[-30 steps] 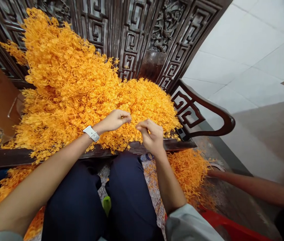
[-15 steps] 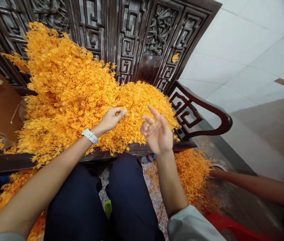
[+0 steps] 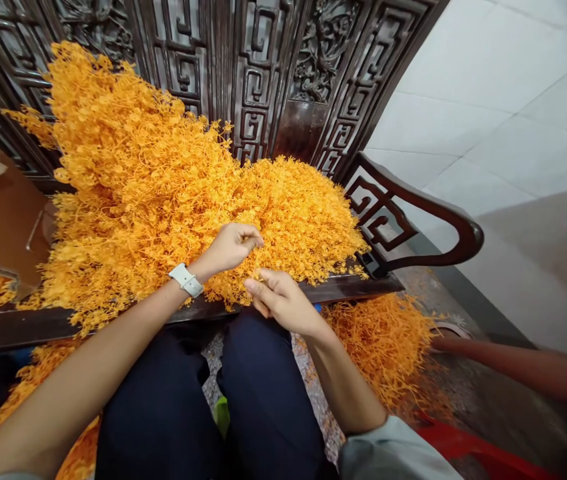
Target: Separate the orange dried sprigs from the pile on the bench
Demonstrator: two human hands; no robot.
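Orange sprigs (image 3: 163, 187) heap on a carved bench (image 3: 413, 207). The left hand (image 3: 231, 245) pinches sprigs at the heap's front. The right hand (image 3: 283, 303), just below, is half-curled, and its grip cannot be made out. Another person's arm (image 3: 513, 367) is cut off at right.

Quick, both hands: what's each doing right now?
Left hand: closed, pinching orange sprigs in the pile.
Right hand: at the pile's front edge; grip cannot be told.

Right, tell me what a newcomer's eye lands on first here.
A huge heap of orange plastic sprigs covers the seat of a dark carved wooden bench. At its front edge the left hand pinches into it, the right hand alongside; more sprigs lie on the floor.
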